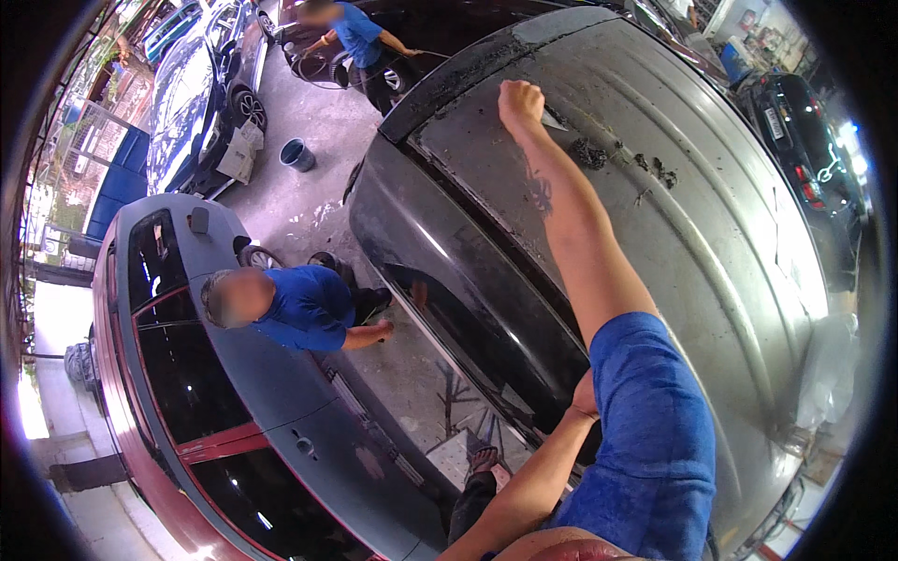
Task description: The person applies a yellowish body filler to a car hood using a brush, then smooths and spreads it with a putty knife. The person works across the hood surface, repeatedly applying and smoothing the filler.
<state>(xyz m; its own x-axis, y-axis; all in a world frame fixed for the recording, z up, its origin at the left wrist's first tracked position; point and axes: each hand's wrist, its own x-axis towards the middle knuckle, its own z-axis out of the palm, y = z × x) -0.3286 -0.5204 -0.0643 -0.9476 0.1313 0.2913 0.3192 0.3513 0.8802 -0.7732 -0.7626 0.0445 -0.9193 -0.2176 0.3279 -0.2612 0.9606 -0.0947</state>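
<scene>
My right arm reaches far over the silver-grey car roof (655, 224). My right hand (521, 103) is closed in a fist near the roof's far left part. A pale flat blade (554, 122) shows beside the wrist, apparently a scraper; its handle is hidden in the fist. Right of the blade, dark crumpled clumps of peeled material (587, 153) lie on the roof, with crumbs scattered around them. My left hand (586, 395) is at the roof's near left edge, partly covered by my right sleeve; its fingers are hidden.
A person in a blue shirt (304, 307) stands left, between this vehicle and a grey-and-red car (271, 374). Another person (360, 37) holds a hose or cable farther back. A bucket (296, 155) stands on the floor. Clear plastic sheeting (828, 369) hangs at right.
</scene>
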